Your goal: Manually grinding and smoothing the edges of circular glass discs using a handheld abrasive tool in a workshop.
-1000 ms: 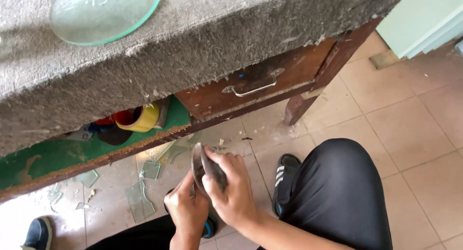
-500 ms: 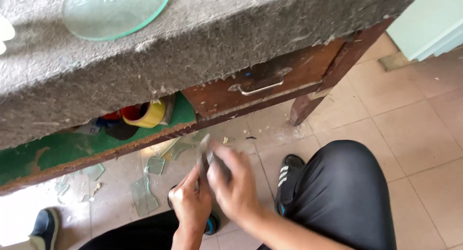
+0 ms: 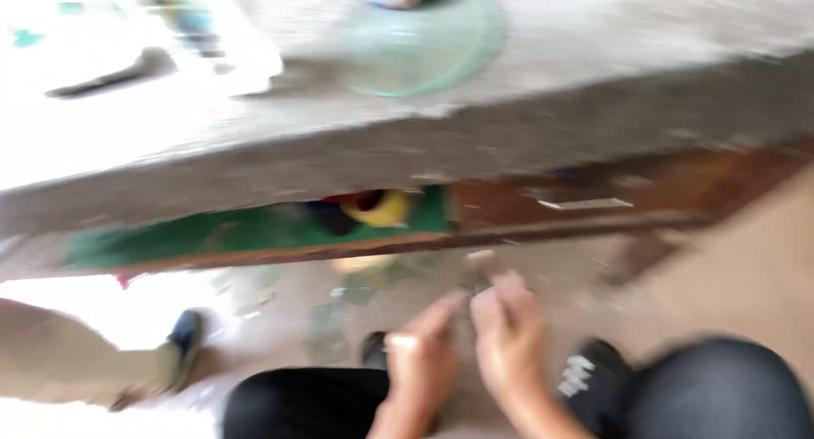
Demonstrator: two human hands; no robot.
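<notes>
Viewing: the scene is seen from above and is heavily blurred, so fine detail is lost.
Left hand [image 3: 421,363]: held low over the floor, between the knees, fingers curled toward the right hand; its grip seems pinched on a small piece, though the blur means it cannot be told for sure.
Right hand [image 3: 507,337]: set just beside the left, fingertips meeting it; its grip is likewise drawn in, and whether it is truly clenched cannot be told.
Piece [image 3: 476,274]: a small pale-grey bit, probably glass, is seen at the fingertips of both hands, just below the edge of the surface; it is likely kept low and away from the body so that anything falling lands on the floor.
Surface [image 3: 593,75]: a grey, felt-like top is seen across the upper frame, soft enough to bear glass without scratching.
Glass disc [image 3: 424,45]: a round greenish pane is laid flat on the surface, well apart from the hands.
Shelf [image 3: 212,236]: a green shelf under the top is used for a yellow roll [image 3: 386,208] and dark items beside it.
Drawer [image 3: 627,193]: a brown front with a metal handle, shut, to the right of the shelf.
Floor [image 3: 339,303]: pale glass shards are scattered below the shelf, near the hands.
Legs: dark trousers [image 3: 721,388] and a black shoe [image 3: 585,371] are seen at the bottom; another person's leg and blue shoe [image 3: 182,337] are seen at left.
</notes>
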